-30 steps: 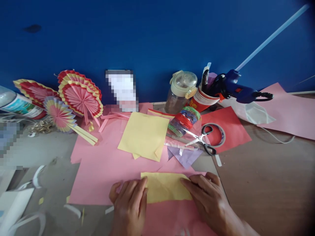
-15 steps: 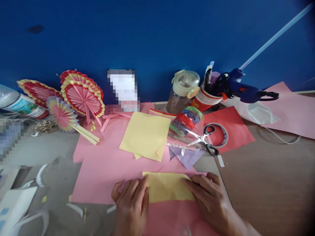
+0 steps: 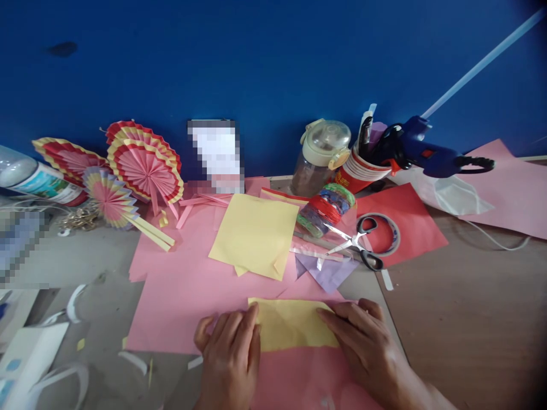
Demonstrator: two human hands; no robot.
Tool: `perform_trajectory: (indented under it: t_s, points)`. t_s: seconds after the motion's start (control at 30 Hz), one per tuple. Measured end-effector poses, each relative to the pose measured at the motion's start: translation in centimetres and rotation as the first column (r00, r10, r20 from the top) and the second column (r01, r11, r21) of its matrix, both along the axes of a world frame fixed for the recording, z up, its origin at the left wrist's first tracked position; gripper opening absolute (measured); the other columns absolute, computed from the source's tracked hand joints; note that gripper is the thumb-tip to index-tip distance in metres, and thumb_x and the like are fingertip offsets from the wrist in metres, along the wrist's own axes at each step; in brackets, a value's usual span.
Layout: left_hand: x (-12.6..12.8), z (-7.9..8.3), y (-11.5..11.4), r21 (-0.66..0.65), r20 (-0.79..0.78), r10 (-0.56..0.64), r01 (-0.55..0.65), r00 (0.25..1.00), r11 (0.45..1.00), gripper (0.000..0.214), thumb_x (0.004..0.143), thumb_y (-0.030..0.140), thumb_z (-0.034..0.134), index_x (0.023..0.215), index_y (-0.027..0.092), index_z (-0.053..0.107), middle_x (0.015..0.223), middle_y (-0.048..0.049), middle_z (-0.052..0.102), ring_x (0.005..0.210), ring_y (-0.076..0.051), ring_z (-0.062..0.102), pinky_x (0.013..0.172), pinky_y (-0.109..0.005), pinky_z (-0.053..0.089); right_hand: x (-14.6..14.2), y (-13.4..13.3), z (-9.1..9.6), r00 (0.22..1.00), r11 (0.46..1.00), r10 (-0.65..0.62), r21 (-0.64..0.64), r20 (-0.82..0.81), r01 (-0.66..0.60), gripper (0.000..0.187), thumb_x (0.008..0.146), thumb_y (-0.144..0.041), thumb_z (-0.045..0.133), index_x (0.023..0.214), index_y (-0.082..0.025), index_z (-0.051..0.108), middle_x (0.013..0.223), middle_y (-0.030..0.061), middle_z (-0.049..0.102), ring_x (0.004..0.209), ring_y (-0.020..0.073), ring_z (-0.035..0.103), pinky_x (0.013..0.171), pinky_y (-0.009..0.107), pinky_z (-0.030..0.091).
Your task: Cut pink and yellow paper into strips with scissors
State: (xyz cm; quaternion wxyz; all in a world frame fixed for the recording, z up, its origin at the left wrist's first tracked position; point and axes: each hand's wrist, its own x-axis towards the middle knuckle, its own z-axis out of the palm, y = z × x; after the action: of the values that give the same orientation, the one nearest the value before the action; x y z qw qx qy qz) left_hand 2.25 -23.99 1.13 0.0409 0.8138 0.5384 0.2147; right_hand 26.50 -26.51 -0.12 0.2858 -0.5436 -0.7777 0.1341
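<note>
A folded-looking yellow paper [image 3: 294, 324] lies lengthwise between my two hands, over pink sheets. My left hand [image 3: 231, 353] is closed on its left end, thumb and forefinger pressed at the edge. At the right end, my right hand [image 3: 367, 341] grips the paper, with its fingertips on the upper right corner. Farther back rests a larger yellow sheet [image 3: 256, 236], one small corner turned up. Pink paper [image 3: 179, 313] spreads beneath both yellow pieces. Open scissors [image 3: 354, 242] lie to the right, beside a roll of tape [image 3: 391, 236] on a red sheet [image 3: 421, 228].
Pleated paper fans [image 3: 147, 171] lean at the back left, near a bottle [image 3: 43, 179]. A phone [image 3: 217, 156] stands against the blue wall. A lidded jar [image 3: 322, 156], a cup [image 3: 363, 171] of tools and a blue glue gun [image 3: 431, 151] stand behind the scissors. Paper scraps [image 3: 134, 361] litter the left.
Both hands keep their hold on the yellow paper and have hardly moved. The whole view has shifted very slightly, with the background things a little farther right.
</note>
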Motion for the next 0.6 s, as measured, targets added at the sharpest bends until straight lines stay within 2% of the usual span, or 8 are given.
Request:
perform_trajectory:
  t_s: [0.23, 0.6]
  points:
    - [0.48, 0.23, -0.03, -0.018, 0.050, 0.060, -0.060, 0.997, 0.998, 0.022, 0.090, 0.014, 0.050, 0.106, 0.021, 0.064, 0.071, -0.0004, 0.065, 0.068, -0.015, 0.061, 0.086, -0.038, 0.030, 0.10, -0.01, -0.37, 1.000, 1.000, 0.014, -0.016, -0.017, -0.014, 0.044, 0.087, -0.002, 0.041, 0.120, -0.024, 0.060, 0.084, 0.0020, 0.063, 0.072, 0.0143, 0.059, 0.079, 0.034, 0.040]
    - [0.65, 0.30, 0.09, -0.023, 0.061, 0.074, -0.072, 0.995, 0.997, 0.022, 0.091, 0.017, 0.049, 0.105, 0.022, 0.065, 0.070, 0.0008, 0.065, 0.068, -0.014, 0.061, 0.086, -0.037, 0.031, 0.18, -0.02, -0.66, 0.998, 0.997, 0.062, -0.035, -0.014, -0.062, 0.044, 0.088, 0.000, 0.039, 0.124, -0.020, 0.055, 0.088, 0.0048, 0.061, 0.075, 0.0149, 0.057, 0.080, 0.037, 0.037]
